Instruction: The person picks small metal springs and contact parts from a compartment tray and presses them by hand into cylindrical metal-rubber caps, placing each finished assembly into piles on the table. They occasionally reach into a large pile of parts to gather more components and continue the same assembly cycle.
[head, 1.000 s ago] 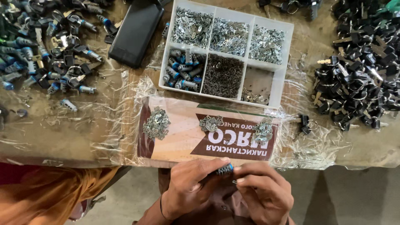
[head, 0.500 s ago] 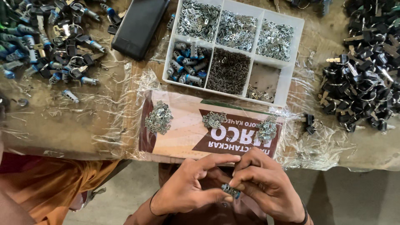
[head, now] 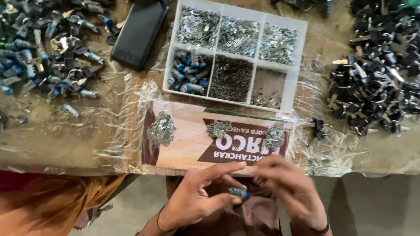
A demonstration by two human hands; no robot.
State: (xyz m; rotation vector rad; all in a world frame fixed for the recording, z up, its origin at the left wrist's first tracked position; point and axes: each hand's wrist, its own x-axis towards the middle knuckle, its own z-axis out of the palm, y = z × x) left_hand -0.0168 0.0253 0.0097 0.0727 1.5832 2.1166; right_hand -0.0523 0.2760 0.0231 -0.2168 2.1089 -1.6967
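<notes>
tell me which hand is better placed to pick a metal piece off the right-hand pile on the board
Right, probably. The right hand sits directly below the right-hand pile of metal pieces, and its fingers are only touching the small cylinder. The left hand grips that cylinder and lies further from the pile.

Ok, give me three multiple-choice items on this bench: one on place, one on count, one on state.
1. Where does the black case lie?
A. left of the white tray
B. inside it
C. on the cardboard

2. How many compartments has the tray?
A. four
B. six
C. nine

3. The small blue-ended cylinder is:
A. on the cardboard
B. in the tray
C. held by the left hand, with the right hand beside it

Key: A, it sits beyond the tray's left wall; B, two rows of three; C, fingertips pinch it below the table edge.
</notes>
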